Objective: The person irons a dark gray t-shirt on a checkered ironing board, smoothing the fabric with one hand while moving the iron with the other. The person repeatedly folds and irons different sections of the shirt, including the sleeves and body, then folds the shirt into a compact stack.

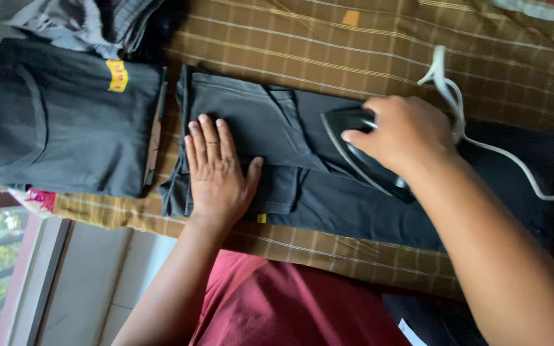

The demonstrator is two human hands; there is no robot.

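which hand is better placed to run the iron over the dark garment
Right. The right hand already grips the iron on the dark garment; the left hand lies flat, pinning the cloth.

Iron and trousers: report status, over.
Left hand flat on dark trousers. Right hand grips black iron on the cloth. White cord trails right; nothing blocking.

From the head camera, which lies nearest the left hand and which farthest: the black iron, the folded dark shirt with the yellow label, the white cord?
Measured from the left hand:
1. Folded dark shirt with the yellow label, just beyond the fingertips.
2. Black iron, on the opposite side, under the right hand.
3. White cord, past the iron.
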